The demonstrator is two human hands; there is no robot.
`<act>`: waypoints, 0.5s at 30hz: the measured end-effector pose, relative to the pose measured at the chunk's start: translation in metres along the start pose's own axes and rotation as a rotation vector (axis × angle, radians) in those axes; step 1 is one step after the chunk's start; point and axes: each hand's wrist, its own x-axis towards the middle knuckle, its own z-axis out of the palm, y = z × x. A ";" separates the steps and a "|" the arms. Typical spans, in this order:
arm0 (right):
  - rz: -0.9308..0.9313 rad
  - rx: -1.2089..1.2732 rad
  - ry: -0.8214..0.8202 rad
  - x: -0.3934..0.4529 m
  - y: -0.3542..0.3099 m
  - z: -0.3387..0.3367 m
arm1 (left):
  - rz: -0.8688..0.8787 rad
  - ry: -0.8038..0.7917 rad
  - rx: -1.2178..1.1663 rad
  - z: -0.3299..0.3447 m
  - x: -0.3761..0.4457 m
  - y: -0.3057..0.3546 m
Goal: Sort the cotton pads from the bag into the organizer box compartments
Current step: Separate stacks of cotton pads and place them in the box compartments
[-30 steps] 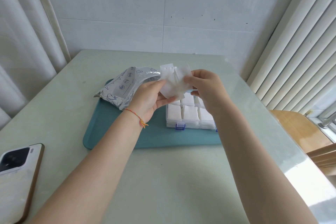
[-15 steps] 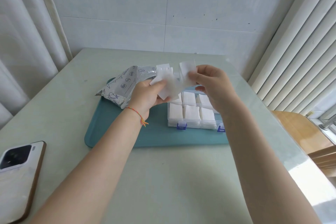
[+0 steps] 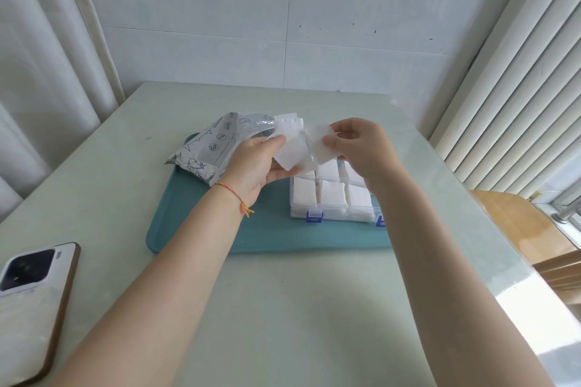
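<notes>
Head view: your left hand (image 3: pixel 251 166) grips a small stack of thin white square cotton pads (image 3: pixel 290 148) above the clear plastic organizer box (image 3: pixel 333 198), while your right hand (image 3: pixel 361 148) pinches one pad (image 3: pixel 320 143) beside it. The box's compartments hold white pads.

Peeling pads apart mid-frame

My left hand (image 3: pixel 251 166) holds a stack of cotton pads (image 3: pixel 290 148); my right hand (image 3: pixel 361 148) pinches one pad (image 3: pixel 320 141) above the organizer box (image 3: pixel 333 198).
</notes>
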 end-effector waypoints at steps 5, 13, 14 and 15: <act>-0.081 0.182 -0.232 -0.008 -0.010 0.001 | -0.007 -0.032 -0.006 0.002 -0.001 0.000; -0.211 -0.386 -0.007 -0.013 -0.004 0.031 | -0.101 -0.033 -0.245 0.013 -0.006 -0.002; -0.231 -0.412 -0.002 -0.013 -0.003 0.032 | -0.104 -0.037 -0.248 0.014 -0.006 -0.003; -0.250 -0.431 0.000 -0.013 -0.003 0.034 | -0.102 -0.044 -0.246 0.014 -0.006 -0.004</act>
